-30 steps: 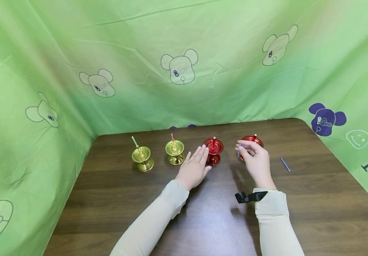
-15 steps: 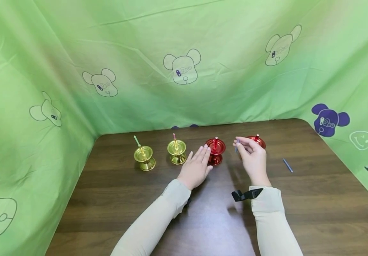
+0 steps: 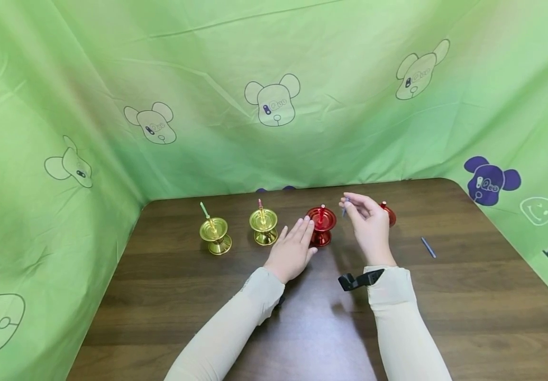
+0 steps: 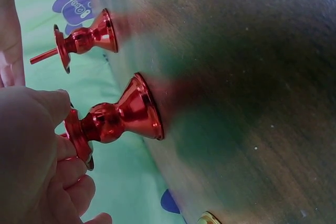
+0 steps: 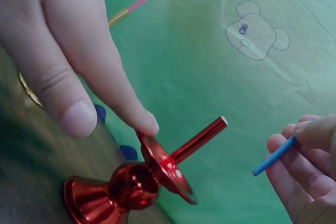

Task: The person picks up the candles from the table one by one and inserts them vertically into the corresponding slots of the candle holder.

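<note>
From where I stand, the person's right hand, right of centre in the frame, pinches a slim blue candle between thumb and fingers. The candle slants down, its lower end apart from the pale-tipped tube that rises out of the nearer red candle holder, just to its left. The left hand, near the middle of the frame, has its fingers stretched out rather than curled, and a fingertip rests on that holder's dish rim; the thumb sits apart.

Partly hidden behind the right hand is another red candle holder, also with an upright tube. A second blue candle lies on the table farther right, well away from both hands.

Left of centre stand two gold candle holders: one bears an upright pink candle, and the leftmost carries a green candle leaning to the left. Green cloth printed with bear heads hangs across the top and down both sides of the frame.
</note>
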`<action>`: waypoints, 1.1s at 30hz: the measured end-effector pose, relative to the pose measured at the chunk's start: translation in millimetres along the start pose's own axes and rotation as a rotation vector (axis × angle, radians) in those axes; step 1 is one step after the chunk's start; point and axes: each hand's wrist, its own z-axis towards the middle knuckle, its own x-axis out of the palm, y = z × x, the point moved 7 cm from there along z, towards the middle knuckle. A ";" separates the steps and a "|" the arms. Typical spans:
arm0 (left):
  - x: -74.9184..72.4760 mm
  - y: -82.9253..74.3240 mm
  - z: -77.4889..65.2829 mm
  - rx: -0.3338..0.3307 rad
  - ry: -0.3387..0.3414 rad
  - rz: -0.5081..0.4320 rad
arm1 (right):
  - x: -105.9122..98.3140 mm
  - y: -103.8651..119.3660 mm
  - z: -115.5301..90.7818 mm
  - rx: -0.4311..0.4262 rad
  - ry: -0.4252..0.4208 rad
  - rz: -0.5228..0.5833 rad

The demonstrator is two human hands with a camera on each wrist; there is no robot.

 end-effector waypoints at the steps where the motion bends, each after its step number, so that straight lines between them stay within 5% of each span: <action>1: -0.2 0.2 0.0 -0.002 0.002 -0.004 | 1.8 0.7 1.0 0.000 0.004 0.008; 16: -3.1 0.8 -1.9 -0.001 -0.026 -0.033 | 25.8 31.8 7.9 -0.027 0.046 0.019; 33: -5.1 0.4 -2.0 0.002 -0.024 -0.033 | 32.0 12.2 24.2 -0.053 0.063 0.038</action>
